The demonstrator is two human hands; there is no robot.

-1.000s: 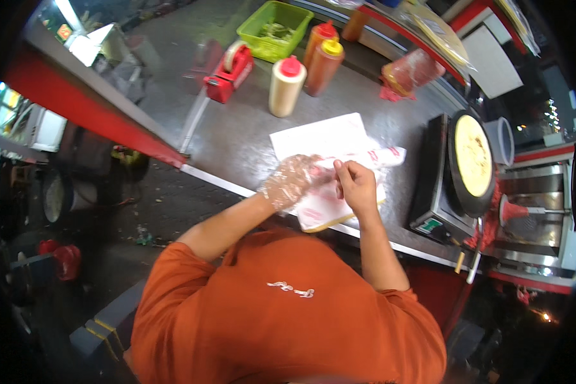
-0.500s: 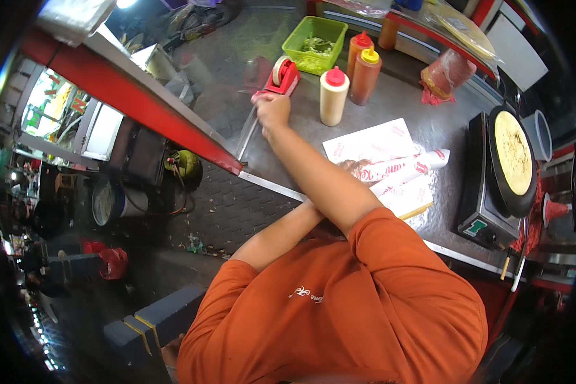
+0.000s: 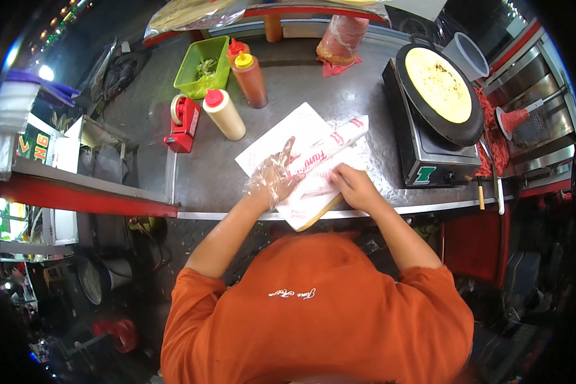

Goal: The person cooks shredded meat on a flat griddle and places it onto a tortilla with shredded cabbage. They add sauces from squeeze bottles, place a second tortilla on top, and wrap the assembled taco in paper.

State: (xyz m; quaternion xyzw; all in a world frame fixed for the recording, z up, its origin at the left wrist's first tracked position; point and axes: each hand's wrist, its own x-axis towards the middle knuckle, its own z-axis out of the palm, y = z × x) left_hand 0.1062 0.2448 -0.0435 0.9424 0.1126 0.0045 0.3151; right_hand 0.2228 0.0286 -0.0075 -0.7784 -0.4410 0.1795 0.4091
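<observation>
A roll wrapped in white paper with red print (image 3: 336, 142) lies slantwise on white paper sheets (image 3: 304, 118) at the counter's near edge. My left hand (image 3: 272, 176), in a clear plastic glove, rests against the roll's lower left end with thumb and forefinger spread apart. My right hand (image 3: 355, 185) is bare, its fingers pinched together at the near side of the wrapping. What sits between those fingertips is too small to make out. Along the front edge of the sheets runs a tan strip (image 3: 320, 214). The roll's contents are hidden by the paper.
To the left stand a red tape dispenser (image 3: 184, 125), a cream-filled bottle (image 3: 225, 116), a yellow-capped sauce bottle (image 3: 251, 80) and a green basket (image 3: 187, 75) of shredded greens. At right, a black pan (image 3: 422, 121) with a flat pancake (image 3: 438, 83) tops a griddle stove (image 3: 400, 137).
My right hand has left the tape dispenser and come back to the wrapped roll. My arms are no longer crossed, and the view has turned toward the right.
</observation>
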